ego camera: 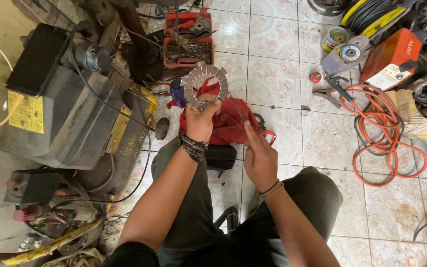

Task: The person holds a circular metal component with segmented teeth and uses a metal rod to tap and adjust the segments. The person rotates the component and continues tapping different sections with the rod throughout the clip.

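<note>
Gripping the lower rim of a toothed metal ring (205,86), the left hand (199,122) holds it up over a red cloth (228,123) on the tiled floor (282,74). Beside it, the right hand (259,157) pinches a thin rod (237,109). Beyond the ring, a red tray (188,39) holds loose metal parts; an orange hose (384,133) coils toward the floor's right edge.

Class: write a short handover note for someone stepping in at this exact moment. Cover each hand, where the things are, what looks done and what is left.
Left hand: fingers grip the lower edge of the toothed metal ring, held upright above the red cloth.
Right hand: pinches a thin wire that runs up toward the ring.
Nearby: red parts tray on the tile floor beyond the ring, dark engine to the left, orange cable coiled to the right.
Done: ring is lifted and steadied.
Left: the wire tip is not yet clearly at the ring; contact cannot be told.
</note>
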